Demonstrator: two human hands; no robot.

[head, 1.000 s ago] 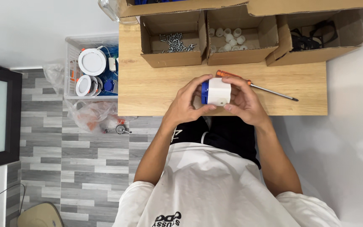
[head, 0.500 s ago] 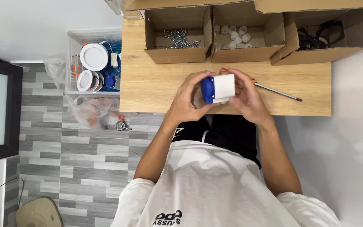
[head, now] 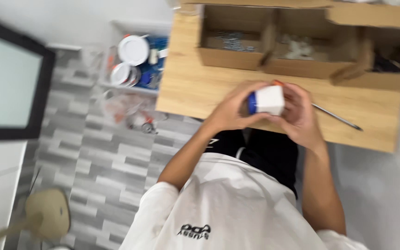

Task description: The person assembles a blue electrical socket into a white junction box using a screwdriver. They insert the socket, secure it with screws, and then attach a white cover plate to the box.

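While the wooden desk carried three open cardboard boxes along its far edge, a thin metal rod lay on it just right of the hands. Over the desk's near edge, the left hand and right hand both had a closed grip on a small white box with a blue end, the fingers wrapped round it from either side.

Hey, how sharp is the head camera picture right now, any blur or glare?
Head view: motion blur smears the whole frame; the white and blue part held between the left hand and right hand has soft edges; contents of the cardboard boxes are too smeared to identify; lighting is even and soft, with no strong glare on the wooden table.
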